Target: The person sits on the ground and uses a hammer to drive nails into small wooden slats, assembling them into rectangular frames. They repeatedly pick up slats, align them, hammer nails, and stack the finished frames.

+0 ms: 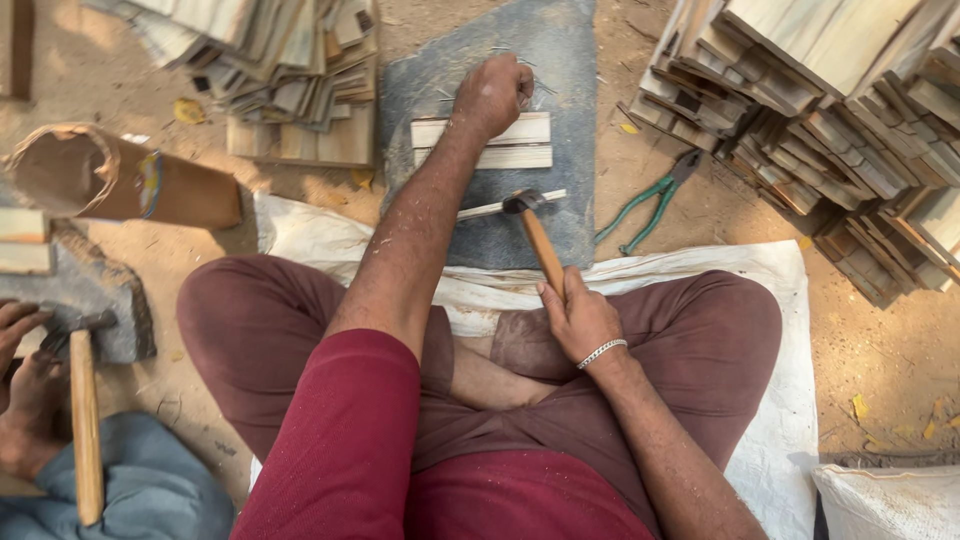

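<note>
My left hand (492,93) reaches forward over a dark stone slab (560,60), its fingers closed among several small nails (500,52) at the far end. Just below it two pale wooden slats (520,143) lie side by side on the slab. A thin wooden strip (480,210) lies nearer to me. My right hand (580,320) grips the wooden handle of a hammer (535,235), whose dark head rests on that strip. I sit cross-legged in maroon trousers on a white sheet (770,420).
Stacks of thin wood pieces lie at the top left (290,70) and right (840,110). Green-handled pliers (650,200) rest on the sand. A brown paper bag (110,175) lies left. Another person's hands (25,390) hold a second hammer (85,430) at a stone (90,290).
</note>
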